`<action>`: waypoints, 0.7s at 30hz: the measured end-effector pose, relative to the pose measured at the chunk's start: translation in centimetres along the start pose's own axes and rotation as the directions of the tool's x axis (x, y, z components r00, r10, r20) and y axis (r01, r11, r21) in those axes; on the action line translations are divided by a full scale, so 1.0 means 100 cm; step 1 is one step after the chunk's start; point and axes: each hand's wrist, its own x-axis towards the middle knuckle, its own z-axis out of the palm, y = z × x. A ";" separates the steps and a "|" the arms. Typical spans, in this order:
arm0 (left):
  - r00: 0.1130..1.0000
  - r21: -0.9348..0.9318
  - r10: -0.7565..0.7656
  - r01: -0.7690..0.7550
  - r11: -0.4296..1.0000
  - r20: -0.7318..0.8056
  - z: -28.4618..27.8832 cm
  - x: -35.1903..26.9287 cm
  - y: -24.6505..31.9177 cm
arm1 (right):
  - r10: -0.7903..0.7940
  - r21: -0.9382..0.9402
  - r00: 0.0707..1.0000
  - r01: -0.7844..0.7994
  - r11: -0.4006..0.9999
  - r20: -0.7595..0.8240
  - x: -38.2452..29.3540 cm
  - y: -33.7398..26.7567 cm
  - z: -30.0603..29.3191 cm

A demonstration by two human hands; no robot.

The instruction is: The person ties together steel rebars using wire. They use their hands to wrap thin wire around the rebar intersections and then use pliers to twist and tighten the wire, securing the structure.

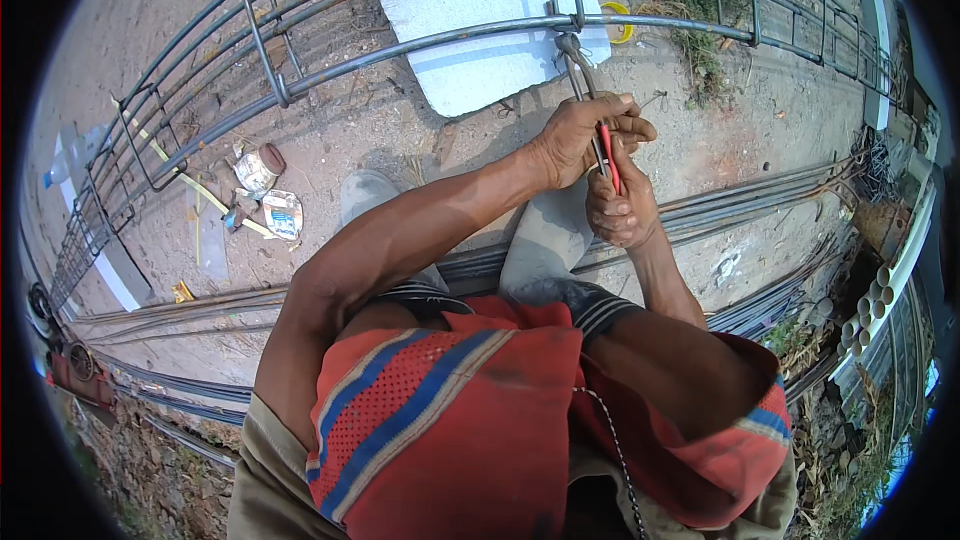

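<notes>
A pair of end-cutting nippers [589, 82] with long handles, one with a red grip, reaches up from my hands. Its head touches the near bar of a long steel rebar cage [480, 34], close to a stirrup, where some tie wire shows. My left hand [589, 135] is around the handles in their upper part, thumb across them and fingers partly extended. Lower down, my right hand [622, 202] is closed on the red grip. The other handle is partly hidden by my fingers.
A white foam sheet [480, 67] lies under the cage, beside a yellow ring [619, 22]. Loose rebars [757, 202] run across the ground behind my feet. Litter and a dirty jar [260, 169] lie at the left. White pipes [874, 307] are stacked at the right.
</notes>
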 end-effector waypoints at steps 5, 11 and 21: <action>0.958 0.099 0.271 -0.262 0.960 -0.098 -0.001 0.010 -0.008 | -0.079 0.141 0.972 0.049 0.989 0.220 0.017 0.016 -0.033; 0.950 0.107 0.241 -0.223 0.969 -0.201 0.009 0.017 -0.015 | -0.794 -1.000 0.607 -0.025 0.013 -0.026 -0.012 0.025 0.025; 0.968 0.208 0.221 -0.193 0.959 -0.119 0.010 0.002 -0.004 | -0.649 -0.929 0.671 -0.196 0.313 -0.360 -0.008 0.017 0.059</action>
